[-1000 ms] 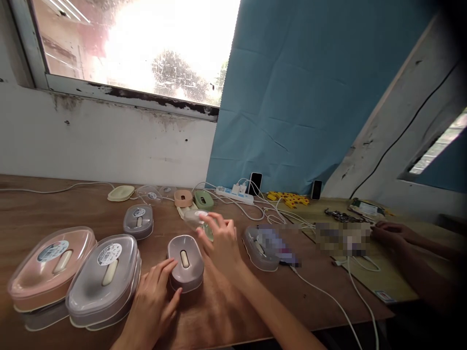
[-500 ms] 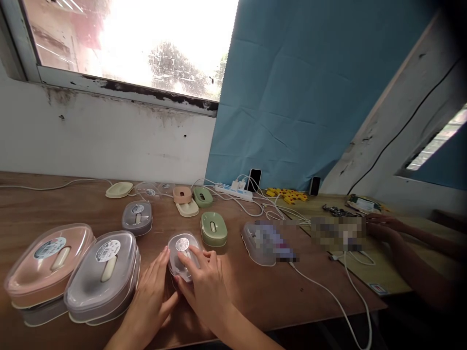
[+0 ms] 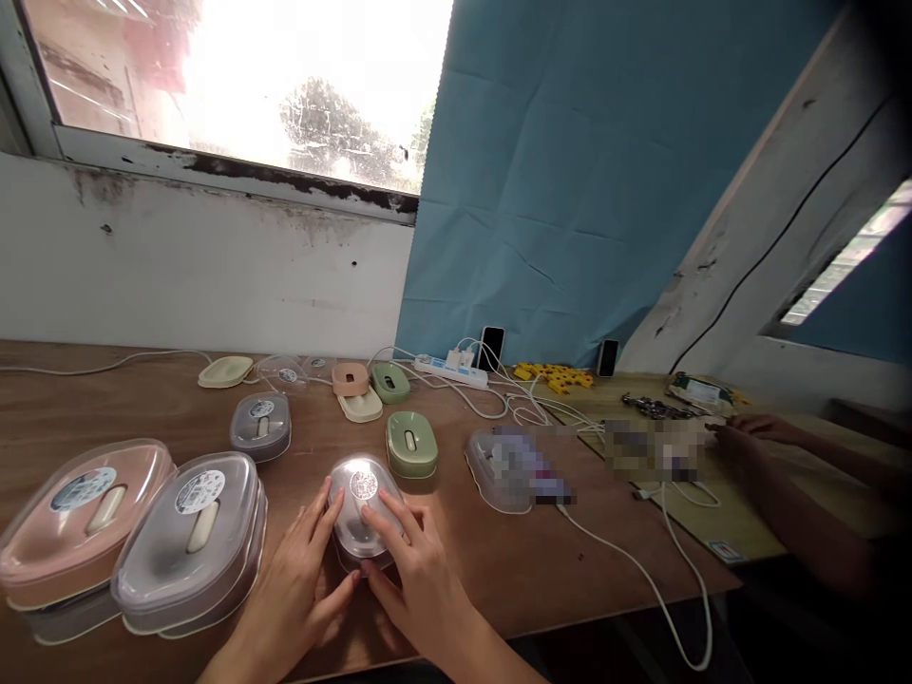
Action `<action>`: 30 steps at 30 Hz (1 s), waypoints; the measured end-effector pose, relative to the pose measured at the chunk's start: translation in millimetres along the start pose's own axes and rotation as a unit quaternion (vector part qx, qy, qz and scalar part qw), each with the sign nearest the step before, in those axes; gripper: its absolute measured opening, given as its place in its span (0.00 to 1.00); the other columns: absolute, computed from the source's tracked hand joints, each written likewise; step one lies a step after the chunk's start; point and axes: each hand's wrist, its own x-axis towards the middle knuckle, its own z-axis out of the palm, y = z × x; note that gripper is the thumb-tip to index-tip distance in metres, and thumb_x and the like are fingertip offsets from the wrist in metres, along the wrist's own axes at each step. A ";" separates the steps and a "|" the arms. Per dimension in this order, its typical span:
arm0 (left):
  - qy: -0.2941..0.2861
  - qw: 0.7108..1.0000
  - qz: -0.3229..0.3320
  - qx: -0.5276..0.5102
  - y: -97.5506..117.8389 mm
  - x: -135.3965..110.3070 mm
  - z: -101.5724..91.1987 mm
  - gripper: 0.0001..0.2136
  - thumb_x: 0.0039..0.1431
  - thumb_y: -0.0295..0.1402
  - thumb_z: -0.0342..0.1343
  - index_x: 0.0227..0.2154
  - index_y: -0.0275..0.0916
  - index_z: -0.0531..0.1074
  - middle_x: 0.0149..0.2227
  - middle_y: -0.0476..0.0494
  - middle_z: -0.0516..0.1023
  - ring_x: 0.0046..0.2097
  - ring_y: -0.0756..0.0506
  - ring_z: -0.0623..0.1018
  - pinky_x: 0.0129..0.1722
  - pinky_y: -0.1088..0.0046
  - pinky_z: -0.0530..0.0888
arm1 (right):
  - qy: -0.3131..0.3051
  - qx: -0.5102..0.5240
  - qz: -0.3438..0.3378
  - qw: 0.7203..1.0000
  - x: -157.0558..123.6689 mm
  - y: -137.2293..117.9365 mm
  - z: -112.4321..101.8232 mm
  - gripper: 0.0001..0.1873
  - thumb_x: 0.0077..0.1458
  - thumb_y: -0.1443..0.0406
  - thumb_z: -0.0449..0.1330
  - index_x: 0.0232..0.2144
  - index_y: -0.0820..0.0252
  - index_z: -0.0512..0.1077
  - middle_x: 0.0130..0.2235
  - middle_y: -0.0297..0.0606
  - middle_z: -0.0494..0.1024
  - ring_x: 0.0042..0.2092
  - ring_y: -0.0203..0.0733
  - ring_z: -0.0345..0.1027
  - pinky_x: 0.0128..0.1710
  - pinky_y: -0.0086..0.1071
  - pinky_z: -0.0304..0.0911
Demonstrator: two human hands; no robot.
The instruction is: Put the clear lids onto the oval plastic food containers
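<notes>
A small grey oval food container (image 3: 364, 538) with a clear lid and a round printed sticker sits on the brown table in front of me. My left hand (image 3: 297, 560) lies along its left side, fingertips at the lid's edge and thumb near the front. From the right, my right hand (image 3: 420, 560) grips it, with fingers over the lid and thumb at the front rim. Just behind stands a green lidded container (image 3: 411, 444). To the left are a larger grey container (image 3: 192, 541), a large pink one (image 3: 85, 522) and a small grey one (image 3: 260, 426).
Along the back lie a cream lid (image 3: 225, 371), a pink piece (image 3: 351, 378), a green piece (image 3: 390, 382) and a white power strip (image 3: 451, 371) with cables. A clear-lidded piece (image 3: 491, 475) sits right. Another person's arm (image 3: 790, 475) reaches over the neighbouring table.
The small grey container has turned slightly and its lid now catches bright light. My right fingers have shifted right over the lid. The whole view has moved slightly.
</notes>
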 end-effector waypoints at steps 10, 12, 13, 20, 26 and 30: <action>0.010 0.999 0.037 0.012 1.7 0.3 -0.1 0.35 0.58 0.34 0.49 0.65 0.44 0.38 0.65 0.36 0.50 0.63 0.37 0.58 0.57 0.53 0.66 | -0.011 -0.027 -0.022 0.999 -6.9 -0.6 0.4 0.31 0.51 0.71 0.56 0.58 0.54 0.61 0.60 0.46 0.62 0.53 0.53 0.64 0.51 0.50 0.61; 0.005 0.999 0.037 0.022 1.2 -0.6 1.5 0.36 0.57 0.34 0.49 0.65 0.42 0.37 0.66 0.34 0.49 0.64 0.37 0.57 0.57 0.53 0.65 | -0.037 -0.015 -0.025 0.999 -3.8 -0.8 -4.9 0.30 0.52 0.69 0.55 0.59 0.55 0.59 0.60 0.46 0.62 0.54 0.52 0.63 0.52 0.50 0.60; 0.002 0.999 0.035 0.030 0.7 -1.3 2.3 0.37 0.57 0.35 0.50 0.65 0.41 0.36 0.66 0.33 0.48 0.64 0.37 0.57 0.57 0.53 0.65 | -0.052 -0.005 -0.029 0.998 -2.1 -0.8 -8.3 0.30 0.53 0.68 0.55 0.59 0.55 0.59 0.60 0.47 0.62 0.55 0.52 0.62 0.53 0.50 0.59; 0.044 0.997 -0.035 0.045 -4.9 -2.9 1.8 0.41 0.56 0.46 0.51 0.64 0.39 0.34 0.65 0.25 0.47 0.61 0.31 0.61 0.51 0.49 0.69 | -0.157 0.112 -0.103 0.976 18.0 6.1 -28.0 0.32 0.54 0.63 0.59 0.60 0.49 0.55 0.62 0.41 0.57 0.58 0.45 0.59 0.53 0.38 0.59; 0.055 0.997 -0.040 0.046 -0.4 0.5 -3.4 0.32 0.58 0.44 0.49 0.62 0.42 0.44 0.64 0.28 0.51 0.61 0.32 0.61 0.53 0.46 0.66 | -0.029 0.080 -0.007 0.996 92.9 43.8 -22.0 0.19 0.56 0.67 0.54 0.51 0.57 0.64 0.50 0.41 0.70 0.46 0.39 0.68 0.44 0.33 0.63; 0.050 0.996 -0.032 0.060 -2.2 0.7 -1.4 0.30 0.58 0.42 0.48 0.61 0.43 0.47 0.64 0.31 0.52 0.60 0.34 0.63 0.53 0.47 0.67 | -0.065 -0.022 0.104 0.992 156.3 79.3 -5.2 0.17 0.57 0.65 0.51 0.49 0.59 0.65 0.48 0.42 0.72 0.47 0.43 0.67 0.43 0.34 0.62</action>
